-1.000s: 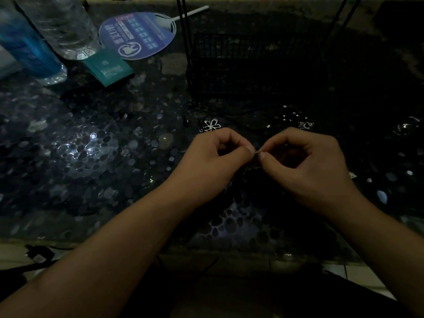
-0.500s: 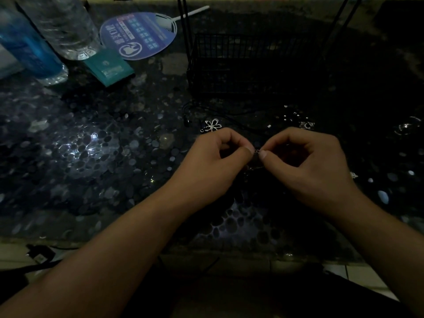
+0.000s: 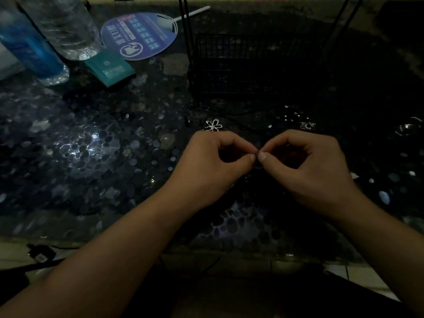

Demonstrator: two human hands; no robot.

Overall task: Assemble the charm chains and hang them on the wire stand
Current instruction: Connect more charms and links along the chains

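My left hand (image 3: 213, 164) and my right hand (image 3: 305, 166) meet fingertip to fingertip over the dark pebble-patterned table (image 3: 91, 157). Between thumbs and forefingers they pinch a tiny metal ring (image 3: 256, 154), barely visible in the dim light. A silver flower charm (image 3: 213, 125) lies just beyond my left hand. Thin black cord (image 3: 231, 115) runs across the table behind it. A small square charm (image 3: 307, 125) and another charm (image 3: 354, 175) lie to the right. The black wire stand (image 3: 252, 63) with its basket base rises at the back centre.
Two plastic bottles (image 3: 34, 47) stand at the back left. A teal packet (image 3: 110, 68) and a round blue hand fan (image 3: 140, 35) lie beside them. Something glinting (image 3: 408, 127) sits at the far right. The table's near edge runs under my forearms.
Both hands stay pinched together in the same place; only slight finger shifts show.
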